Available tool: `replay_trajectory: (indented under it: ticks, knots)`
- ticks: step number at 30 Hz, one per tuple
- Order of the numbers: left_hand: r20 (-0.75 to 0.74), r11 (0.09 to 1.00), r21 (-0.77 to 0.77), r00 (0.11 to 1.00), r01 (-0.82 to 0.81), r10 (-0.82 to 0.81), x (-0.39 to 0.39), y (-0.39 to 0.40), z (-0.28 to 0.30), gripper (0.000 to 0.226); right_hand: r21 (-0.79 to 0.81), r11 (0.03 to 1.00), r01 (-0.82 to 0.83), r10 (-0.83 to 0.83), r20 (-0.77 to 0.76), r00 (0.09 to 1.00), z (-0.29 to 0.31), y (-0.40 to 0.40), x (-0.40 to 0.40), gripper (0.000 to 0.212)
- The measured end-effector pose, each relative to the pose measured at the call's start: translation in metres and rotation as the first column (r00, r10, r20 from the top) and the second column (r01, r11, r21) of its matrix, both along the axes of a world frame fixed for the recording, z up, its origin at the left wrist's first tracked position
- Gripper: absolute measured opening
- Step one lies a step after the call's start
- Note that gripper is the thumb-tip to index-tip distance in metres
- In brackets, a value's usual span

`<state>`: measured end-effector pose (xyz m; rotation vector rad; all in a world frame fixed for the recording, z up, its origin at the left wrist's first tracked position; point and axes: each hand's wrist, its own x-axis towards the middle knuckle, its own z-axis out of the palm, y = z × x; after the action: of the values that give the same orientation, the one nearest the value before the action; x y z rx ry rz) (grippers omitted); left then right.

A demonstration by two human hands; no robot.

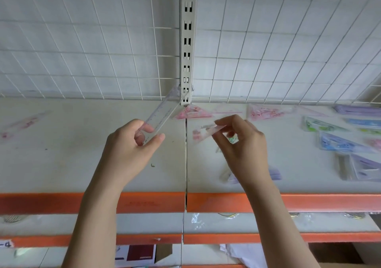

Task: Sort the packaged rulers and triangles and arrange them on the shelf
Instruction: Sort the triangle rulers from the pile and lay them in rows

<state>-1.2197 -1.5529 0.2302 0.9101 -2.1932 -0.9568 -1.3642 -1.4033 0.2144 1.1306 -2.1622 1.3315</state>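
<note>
My left hand (pixel 132 144) pinches the near end of a clear packaged ruler (pixel 162 113) that slants up toward the shelf's centre post. My right hand (pixel 241 142) holds a small pink packaged triangle (pixel 203 132) by its right end, above the shelf. On the white shelf (pixel 82 160) lie a pink ruler pack (pixel 22 123) at the far left, pink triangle packs (pixel 192 112) (pixel 266 112) at the back, and blue, green and purple packs (pixel 340 142) scattered on the right. A purple pack (pixel 274 174) lies partly hidden under my right wrist.
A white wire grid (pixel 103 41) backs the shelf, split by a slotted upright post (pixel 187 41). The shelf's front edge is an orange rail (pixel 309 203). A lower shelf (pixel 226 224) with another orange rail sits below, with papers beneath it.
</note>
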Motion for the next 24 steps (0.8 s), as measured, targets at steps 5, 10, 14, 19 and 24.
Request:
replay_trajectory:
  ticks: [5,10,14,19,24]
  knots:
    - [-0.011,1.0,0.003,1.0,-0.01,0.01,0.003,-0.017,0.003,0.015,0.116,0.976,0.184,-0.158,-0.203,0.966,0.003,-0.022,-0.018,0.016]
    - [-0.021,0.999,0.018,0.999,-0.028,0.028,0.006,-0.034,0.001,0.015,0.246,0.968,-0.043,0.064,-0.077,0.995,0.012,-0.042,-0.045,0.011]
    - [-0.023,0.998,0.045,0.999,-0.035,0.036,0.007,-0.043,-0.001,0.014,0.378,0.92,-0.103,0.122,-0.028,0.992,0.011,-0.056,-0.067,0.009]
    - [-0.018,0.999,0.033,0.999,-0.043,0.043,0.007,-0.053,-0.004,0.014,0.526,0.838,-0.145,0.155,0.025,0.988,0.001,-0.076,-0.085,0.03]
    - [0.01,1.0,0.006,1.0,-0.005,0.005,0.011,-0.062,-0.003,0.015,0.586,0.791,-0.177,0.159,0.083,0.984,-0.006,-0.091,-0.097,0.032]
